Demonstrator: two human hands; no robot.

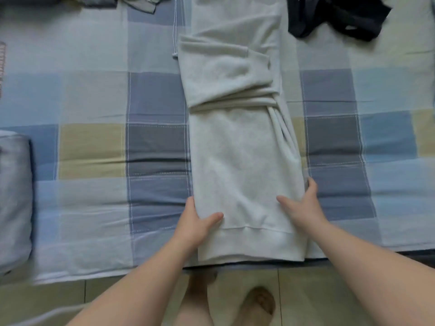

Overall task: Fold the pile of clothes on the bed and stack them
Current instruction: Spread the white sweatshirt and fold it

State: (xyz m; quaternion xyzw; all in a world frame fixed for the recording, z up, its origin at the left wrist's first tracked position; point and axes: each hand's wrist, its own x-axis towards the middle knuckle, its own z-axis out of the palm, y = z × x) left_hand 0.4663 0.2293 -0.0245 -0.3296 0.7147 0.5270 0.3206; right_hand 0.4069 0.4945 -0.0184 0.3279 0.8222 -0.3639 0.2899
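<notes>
Nearest you, at the edge of the bed [94, 231], your left hand [196, 222] and right hand [303, 205] hold the hem end of the pale sweatshirt [242, 161]. Each thumb lies on top of the cloth and the fingers curl round the side edge, a light grip rather than a flat press. How far the fingers reach underneath cannot be told from here.

The sweatshirt lies as a long strip running away from you, with its sleeves [226, 67] crossed loosely over the upper half. That is the risk: if you lift the hem fast, or one hand leads, the sleeves may slide off and the strip may skew. The hem also sits right at the mattress edge, so a loose hold could let it slip toward the floor [329, 297].

No basket or box is in view. A blue-grey bundle [14, 196] sits at the left, and farther off a dark garment [341, 17] and grey clothes [103, 1] lie loose on the sheet.
</notes>
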